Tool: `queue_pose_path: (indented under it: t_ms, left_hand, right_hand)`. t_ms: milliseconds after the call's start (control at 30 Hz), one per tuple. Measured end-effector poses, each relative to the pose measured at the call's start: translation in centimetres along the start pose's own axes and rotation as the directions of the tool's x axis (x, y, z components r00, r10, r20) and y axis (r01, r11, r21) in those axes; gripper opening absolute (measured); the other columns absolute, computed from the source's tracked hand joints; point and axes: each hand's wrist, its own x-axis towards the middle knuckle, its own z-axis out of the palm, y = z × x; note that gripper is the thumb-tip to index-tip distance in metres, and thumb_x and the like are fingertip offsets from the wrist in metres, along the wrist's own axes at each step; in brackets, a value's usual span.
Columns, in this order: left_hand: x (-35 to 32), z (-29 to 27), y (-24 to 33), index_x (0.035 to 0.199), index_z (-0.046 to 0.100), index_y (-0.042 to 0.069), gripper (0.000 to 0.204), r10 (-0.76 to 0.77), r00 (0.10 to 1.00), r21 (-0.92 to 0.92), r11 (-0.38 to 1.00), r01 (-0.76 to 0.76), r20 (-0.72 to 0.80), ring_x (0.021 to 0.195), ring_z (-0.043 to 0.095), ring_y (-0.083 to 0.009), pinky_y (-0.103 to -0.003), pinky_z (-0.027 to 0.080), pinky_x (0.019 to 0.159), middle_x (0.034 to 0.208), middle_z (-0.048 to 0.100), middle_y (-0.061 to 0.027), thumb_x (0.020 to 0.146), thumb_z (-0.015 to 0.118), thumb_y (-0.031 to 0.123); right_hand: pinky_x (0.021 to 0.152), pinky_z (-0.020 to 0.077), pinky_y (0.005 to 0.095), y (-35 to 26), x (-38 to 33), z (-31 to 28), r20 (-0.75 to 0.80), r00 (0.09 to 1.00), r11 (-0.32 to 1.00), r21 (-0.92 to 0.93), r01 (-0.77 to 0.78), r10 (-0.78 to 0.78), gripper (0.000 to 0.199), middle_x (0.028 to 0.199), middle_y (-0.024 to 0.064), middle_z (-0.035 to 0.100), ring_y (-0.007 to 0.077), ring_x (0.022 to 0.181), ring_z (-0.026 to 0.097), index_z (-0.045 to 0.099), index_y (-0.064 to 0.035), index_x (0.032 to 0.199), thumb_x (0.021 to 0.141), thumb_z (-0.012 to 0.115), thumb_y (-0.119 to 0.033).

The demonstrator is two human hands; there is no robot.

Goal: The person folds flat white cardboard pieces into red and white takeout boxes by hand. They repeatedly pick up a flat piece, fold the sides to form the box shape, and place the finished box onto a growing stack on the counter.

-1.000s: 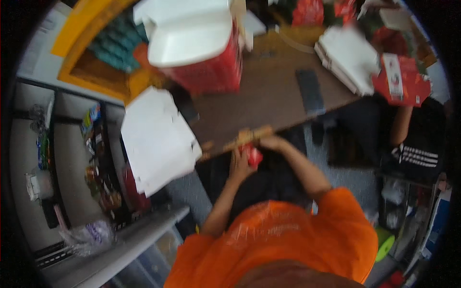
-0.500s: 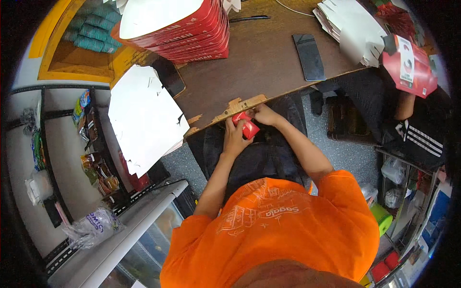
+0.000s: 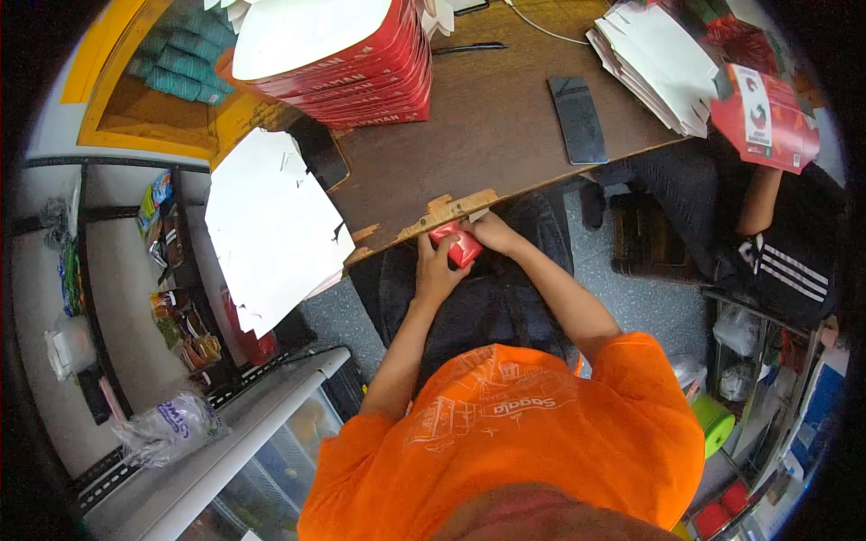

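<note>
Just below the worn front edge of the brown table, over my lap, my left hand (image 3: 437,270) is closed around a small red carton (image 3: 456,245) of glossy card. Against the carton's right side, my right hand (image 3: 493,233) has its fingers bent in, gripping there. A small white flap (image 3: 478,215) shows by its fingertips, which are partly hidden. To the left, white die-cut card blanks (image 3: 271,230) lie in a pile that overhangs the table corner.
A tall stack of red cartons (image 3: 361,86) stands on the brown table (image 3: 487,117). A phone (image 3: 578,120), a pen (image 3: 469,47) and more card blanks (image 3: 654,68) lie there too. On the right another person's arm (image 3: 760,203) holds a red blank (image 3: 767,117). Shelves (image 3: 135,270) line the left.
My right hand has shifted slightly down beside the carton, and a white flap now shows by its fingers. The carton has turned a little. The other person's red blank has tilted.
</note>
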Motion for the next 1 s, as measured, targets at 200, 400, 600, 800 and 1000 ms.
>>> queue_pose_path:
  t_ms: [200, 400, 600, 800, 1000]
  left_hand:
    - [0.3, 0.0, 0.1, 0.135, 0.048, 0.008, 0.086, -0.096, 0.993, 0.001, 0.995, 0.097, -0.07, 0.129, 0.044, -0.0462, -0.05, 0.044, 0.105, 0.136, 0.043, -0.0248, 0.063, 0.093, 0.018]
    - [1.7, -2.4, -3.0, 0.135, 0.047, 0.001, 0.074, -0.535, 0.833, -0.663, 0.675, 0.323, -0.139, 0.125, 0.054, -0.0285, -0.043, 0.043, 0.109, 0.132, 0.057, -0.016, 0.074, 0.087, 0.012]
    - [-0.3, -2.5, -10.0, 0.135, 0.052, 0.007, 0.035, -0.582, 0.727, -0.931, -0.193, 0.31, 0.363, 0.125, 0.056, -0.0222, -0.042, 0.049, 0.108, 0.134, 0.058, -0.0098, 0.101, 0.059, 0.012]
    - [2.0, -6.4, -1.8, 0.134, 0.056, 0.007, 0.044, -0.22, 0.9, -0.24, 0.915, 0.324, 0.376, 0.13, 0.053, -0.0308, -0.044, 0.041, 0.112, 0.134, 0.058, -0.0137, 0.096, 0.069, 0.024]
    - [1.0, -2.1, 0.5, 0.106, 0.071, 0.002, 0.043, -0.26, 0.817, -0.321, 0.825, 0.465, 0.515, 0.096, 0.07, -0.0303, -0.041, 0.052, 0.083, 0.098, 0.072, -0.0152, 0.09, 0.075, 0.042]
  right_hand:
    - [0.105, 0.0453, 0.0371, 1.7, 1.1, 0.3, 0.118, 0.991, 0.986, 0.148, -0.081, 0.063, 0.036, 0.126, 0.0167, 0.067, 0.0252, 0.124, 0.059, 0.059, 0.0049, 0.129, 0.096, 0.063, -0.007]
    - [0.103, 0.0465, 0.0414, 5.3, 2.1, -2.7, -0.264, 0.963, 0.998, 0.01, -0.059, 0.06, 0.036, 0.13, 0.0185, 0.067, 0.032, 0.125, 0.061, 0.063, -0.0008, 0.128, 0.096, 0.061, -0.017]
    - [0.074, 0.0613, 0.0353, 2.6, 0.4, -3.4, -0.1, 0.955, 0.835, 0.517, -0.189, 0.278, 0.033, 0.107, 0.0132, 0.068, 0.0198, 0.086, 0.071, 0.057, 0.0053, 0.124, 0.097, 0.059, -0.013]
    - [0.057, 0.0584, 0.0307, 0.9, -2.9, -4.0, -0.361, 0.927, 0.995, 0.051, -0.087, 0.1, 0.023, 0.103, 0.0166, 0.068, 0.0198, 0.073, 0.071, 0.063, 0.0066, 0.113, 0.092, 0.067, -0.003]
    - [0.06, 0.0591, 0.0308, -0.5, -5.9, -3.8, -0.285, 0.958, 0.995, 0.089, 0.048, -0.021, 0.02, 0.102, 0.0118, 0.069, 0.0188, 0.081, 0.071, 0.068, 0.0045, 0.112, 0.094, 0.066, -0.003]
